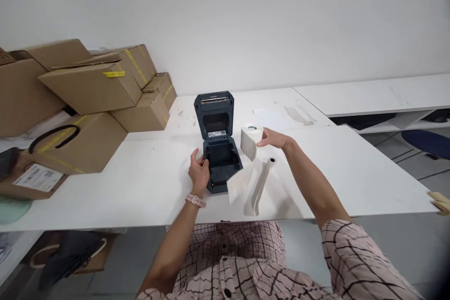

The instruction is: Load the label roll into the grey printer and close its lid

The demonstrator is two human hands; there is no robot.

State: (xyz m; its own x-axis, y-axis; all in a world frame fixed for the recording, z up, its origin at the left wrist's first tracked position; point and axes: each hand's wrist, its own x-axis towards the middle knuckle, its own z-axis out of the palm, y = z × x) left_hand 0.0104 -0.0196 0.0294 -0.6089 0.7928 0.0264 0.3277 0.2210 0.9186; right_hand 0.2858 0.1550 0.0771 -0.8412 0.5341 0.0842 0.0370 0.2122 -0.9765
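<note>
On the worktop [147, 192], mid-frame, the printer [220, 141] is already opened and touched by the left hand [199, 172], grip unclear, while the paper roll [249, 143] is pinched outside it, right of centre, by the right hand [276, 138]

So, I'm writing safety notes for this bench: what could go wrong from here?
The raised lid of the dark printer might fall and pinch the left hand, which rests at its side. The loose paper strip beside the printer could crease or snag on its edge. The thin white roll, lying near the table's front edge, might roll off if nudged.
</note>
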